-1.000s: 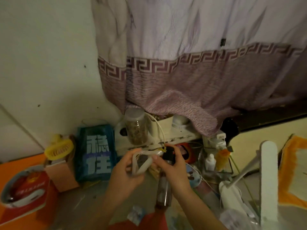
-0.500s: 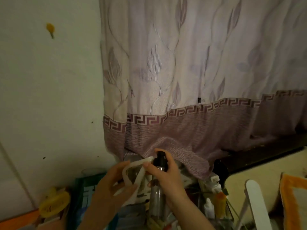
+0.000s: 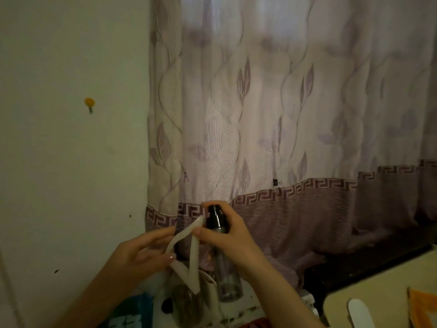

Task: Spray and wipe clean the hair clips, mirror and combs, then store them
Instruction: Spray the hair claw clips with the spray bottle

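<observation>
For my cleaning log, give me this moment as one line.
step: spraying | right hand: grips spray bottle, finger on nozzle | left hand: holds white hair clip | wiping: not yet

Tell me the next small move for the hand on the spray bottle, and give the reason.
Probably press the pump down with the forefinger. The right hand grips the spray bottle upright, one finger resting on its black cap, and the nozzle sits right beside the white hair clip that the left hand holds up. Whether the clip is already wet cannot be seen.
</observation>
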`<state>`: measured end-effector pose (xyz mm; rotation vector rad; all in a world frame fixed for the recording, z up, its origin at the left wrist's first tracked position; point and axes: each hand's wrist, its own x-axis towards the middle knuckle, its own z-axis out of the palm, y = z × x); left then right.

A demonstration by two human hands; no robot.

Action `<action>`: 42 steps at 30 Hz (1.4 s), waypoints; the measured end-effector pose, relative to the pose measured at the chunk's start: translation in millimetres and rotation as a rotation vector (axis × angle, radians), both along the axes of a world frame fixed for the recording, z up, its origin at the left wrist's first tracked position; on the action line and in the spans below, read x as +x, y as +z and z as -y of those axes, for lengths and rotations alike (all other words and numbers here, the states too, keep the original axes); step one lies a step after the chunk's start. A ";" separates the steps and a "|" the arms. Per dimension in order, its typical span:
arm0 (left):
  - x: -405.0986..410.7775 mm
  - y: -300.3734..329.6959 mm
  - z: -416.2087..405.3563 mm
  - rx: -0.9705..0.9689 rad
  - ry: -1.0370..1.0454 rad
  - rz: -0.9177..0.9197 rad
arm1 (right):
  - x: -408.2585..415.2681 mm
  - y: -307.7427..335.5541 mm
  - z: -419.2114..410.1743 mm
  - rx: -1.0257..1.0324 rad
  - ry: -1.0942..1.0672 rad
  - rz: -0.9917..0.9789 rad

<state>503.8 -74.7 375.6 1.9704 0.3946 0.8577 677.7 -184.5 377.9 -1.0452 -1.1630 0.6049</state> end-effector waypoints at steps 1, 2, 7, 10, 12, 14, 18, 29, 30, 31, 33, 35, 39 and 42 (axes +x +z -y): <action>-0.3 4.6 -0.4 0.007 -0.013 0.012 | 0.7 4.8 -1.1 0.013 -0.007 0.018; -0.3 9.3 0.6 0.007 -0.020 0.010 | 0.8 10.0 -1.8 0.027 -0.012 0.034; -2.4 34.0 7.9 -0.009 -0.087 0.017 | 4.1 32.7 -2.6 0.068 0.012 0.086; -2.4 47.3 11.9 0.009 -0.062 0.020 | 4.6 44.9 -0.8 0.109 0.019 0.135; 0.5 54.0 15.0 0.032 -0.060 0.024 | 4.2 51.5 0.1 0.137 0.010 0.136; 2.7 58.0 17.8 0.052 -0.067 0.022 | 4.6 55.6 -0.3 0.174 -0.007 0.140; 3.2 64.7 22.3 0.058 -0.059 0.085 | 6.9 58.6 -1.0 0.245 -0.041 0.114; 1.8 76.5 12.8 0.122 0.107 0.252 | 17.8 62.9 -4.3 0.416 -0.169 0.139; 2.4 77.6 12.3 0.122 0.116 0.266 | 18.8 63.7 -5.0 0.425 -0.186 0.151; 3.3 79.0 12.1 0.124 0.122 0.278 | 19.6 65.2 -5.9 0.433 -0.202 0.164; 4.8 81.8 12.0 0.118 0.126 0.297 | 20.9 69.4 -8.0 0.448 -0.224 0.189; 6.1 84.5 11.7 0.103 0.123 0.315 | 21.4 75.9 -9.0 0.459 -0.231 0.207; 7.5 89.5 10.4 0.088 0.121 0.311 | 21.1 90.3 -8.1 0.504 -0.244 0.277; 7.2 93.3 9.9 0.104 0.120 0.309 | 22.6 100.0 -7.2 0.538 -0.301 0.356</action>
